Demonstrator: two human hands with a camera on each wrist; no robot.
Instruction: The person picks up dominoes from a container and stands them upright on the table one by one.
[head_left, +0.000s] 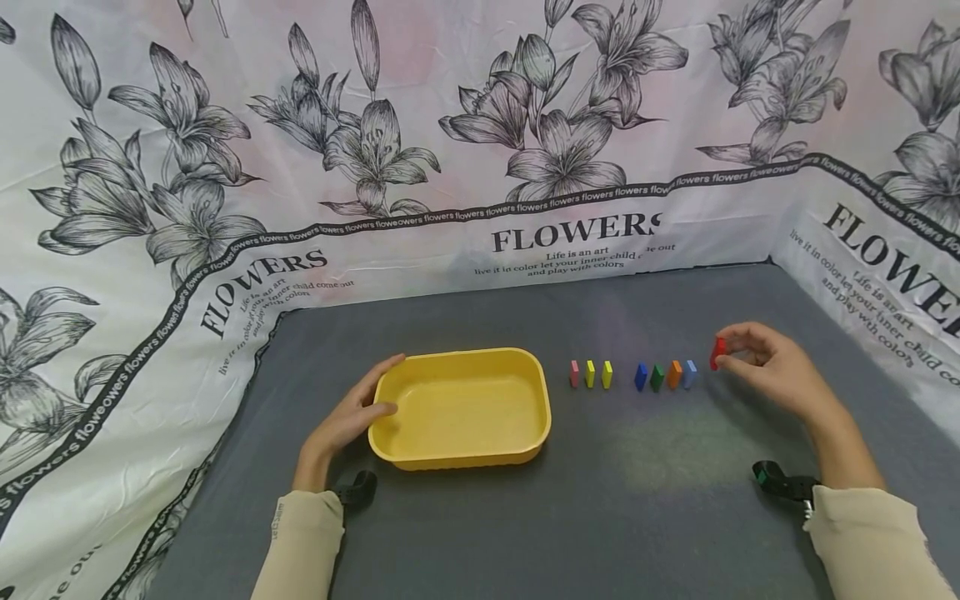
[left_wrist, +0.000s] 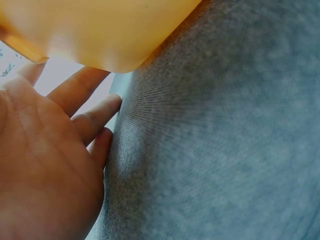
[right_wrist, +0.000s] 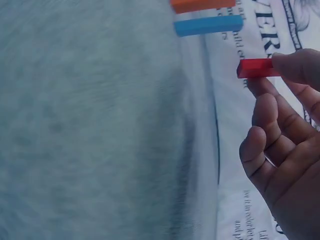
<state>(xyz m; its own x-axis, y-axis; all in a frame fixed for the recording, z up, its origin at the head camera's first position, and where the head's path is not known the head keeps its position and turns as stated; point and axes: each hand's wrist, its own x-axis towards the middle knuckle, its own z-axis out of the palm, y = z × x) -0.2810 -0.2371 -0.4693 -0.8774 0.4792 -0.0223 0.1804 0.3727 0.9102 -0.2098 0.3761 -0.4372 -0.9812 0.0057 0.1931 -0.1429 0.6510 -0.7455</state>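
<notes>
My left hand [head_left: 348, 418] grips the left rim of a yellow plastic tub [head_left: 457, 454], thumb over the inside wall and fingers along the outside. The left wrist view shows the tub's side [left_wrist: 95, 35] above the palm. At the right, my right hand [head_left: 776, 371] pinches a red domino block [right_wrist: 256, 68] upright between thumb and fingertips; whether its foot touches the table cannot be told. Beside it on the left stand a light blue block [head_left: 690, 374], an orange block [head_left: 675, 374], a green block [head_left: 657, 377] and a blue block [head_left: 641, 377].
Past a gap, two yellow blocks [head_left: 590, 374] and a pink block [head_left: 574, 373] stand nearer the tub, in the same row. The dark grey table [head_left: 540, 533] meets flower-printed cloth [head_left: 420, 258] at the back and both sides.
</notes>
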